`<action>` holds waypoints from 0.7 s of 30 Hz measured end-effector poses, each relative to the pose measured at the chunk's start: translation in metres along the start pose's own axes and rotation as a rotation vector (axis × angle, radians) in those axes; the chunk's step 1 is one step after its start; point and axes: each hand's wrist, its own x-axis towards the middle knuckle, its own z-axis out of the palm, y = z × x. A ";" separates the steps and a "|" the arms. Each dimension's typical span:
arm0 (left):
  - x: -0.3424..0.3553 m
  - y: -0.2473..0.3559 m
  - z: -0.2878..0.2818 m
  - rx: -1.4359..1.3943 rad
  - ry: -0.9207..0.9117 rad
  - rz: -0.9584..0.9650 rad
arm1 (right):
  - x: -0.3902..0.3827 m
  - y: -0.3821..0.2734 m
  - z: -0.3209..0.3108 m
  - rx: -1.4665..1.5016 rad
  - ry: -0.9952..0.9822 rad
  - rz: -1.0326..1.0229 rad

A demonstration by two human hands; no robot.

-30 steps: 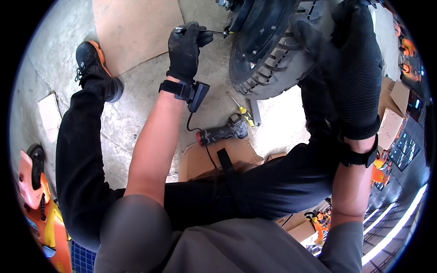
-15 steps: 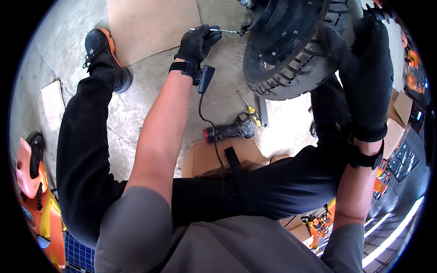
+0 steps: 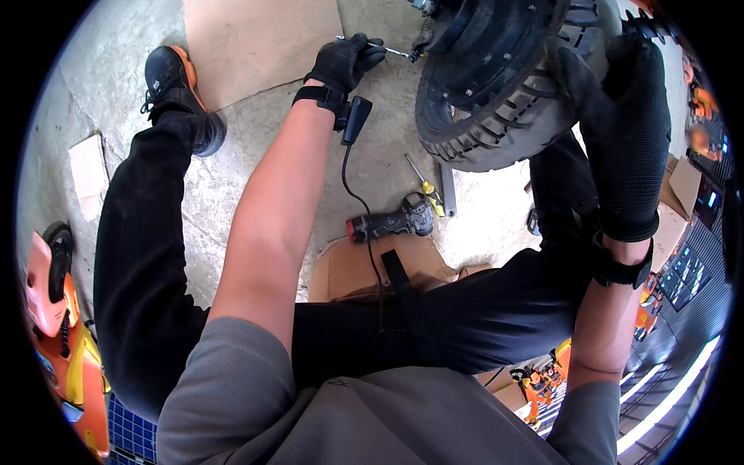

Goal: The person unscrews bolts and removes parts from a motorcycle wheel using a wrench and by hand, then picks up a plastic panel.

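Observation:
My gloved left hand (image 3: 344, 65) is closed on a slim silver wrench (image 3: 398, 53). The wrench's far tip meets a small fitting beside the hub of a black wheel (image 3: 496, 31). Knobbly tread covers the wheel's tyre (image 3: 496, 139), which tilts up at the top centre. My right hand (image 3: 626, 147), also in a black glove, rests against the tyre's right side. Its thumb and fingers are apart around the tread, and the fingertips are partly hidden.
On the concrete floor lie a black and red power drill (image 3: 391, 223) and a yellow-handled screwdriver (image 3: 432, 198). A cardboard sheet (image 3: 260, 46) is at the far left. Cardboard (image 3: 349, 271) lies between my legs. An orange machine (image 3: 74, 341) stands at the left edge.
My left hand has shifted slightly up and to the right. The wrench has swung, so it now slopes down toward the wheel. My right hand stays on the tyre.

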 end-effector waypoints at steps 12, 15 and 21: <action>0.005 -0.033 0.053 -1.534 0.188 -1.107 | 0.003 -0.001 0.003 0.011 0.020 0.002; -0.005 -0.044 0.047 -1.576 0.231 -1.092 | 0.005 0.001 0.003 0.016 0.027 -0.077; -0.006 0.016 0.015 0.054 -0.027 -0.246 | 0.000 0.003 0.004 0.039 0.025 -0.033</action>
